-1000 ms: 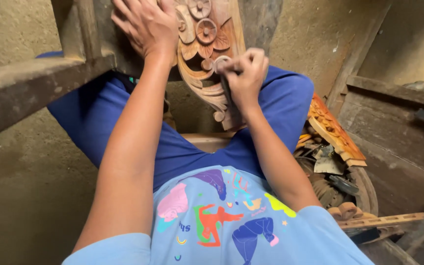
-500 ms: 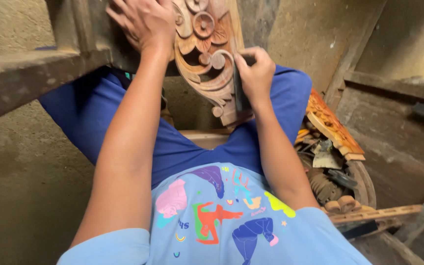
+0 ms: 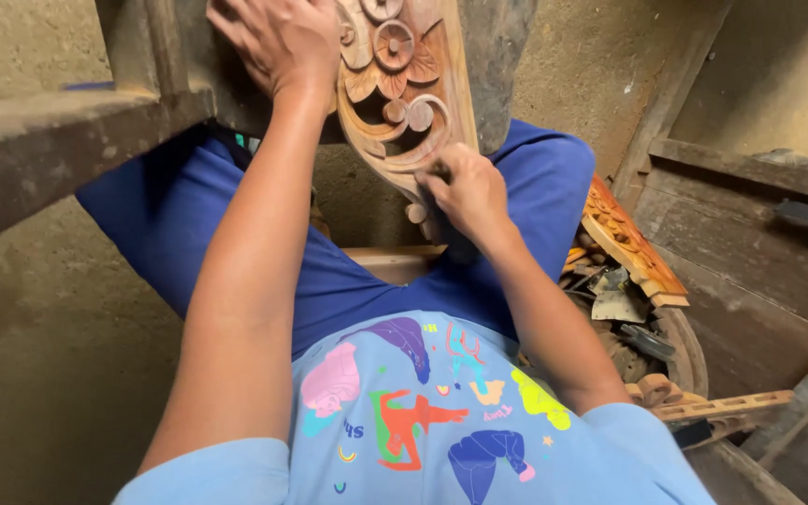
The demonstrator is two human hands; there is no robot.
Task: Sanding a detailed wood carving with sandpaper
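left hand (image 3: 278, 42) pressing flat, fingers apart, on brown carved floral wooden panel (image 3: 404, 84); right hand (image 3: 465, 192) clamped on small dark tool, working lower scroll. flowers look cut already, scroll edge unfinished.

Warm reddish-brown on the carved wooden panel (image 3: 395, 84), paler tan along its raised edges, patterned with round flower rosettes above and curling scrolls below. Deep blue on the trousers (image 3: 329, 281), plain, no pattern. Light sky-blue on the T-shirt (image 3: 423, 421), printed with scattered figures in pink, purple, orange-red, teal and yellow-green. Orange-brown with fine leaf relief on the second carved piece (image 3: 630, 241). Dull grey-brown on the wooden beam (image 3: 49, 140), dusty and unpatterned. Mottled olive-tan on the floor (image 3: 39, 355). Pale tan with a row of small dark holes on the slat (image 3: 722, 407). Dark grey on the board (image 3: 488, 56) behind the carving.
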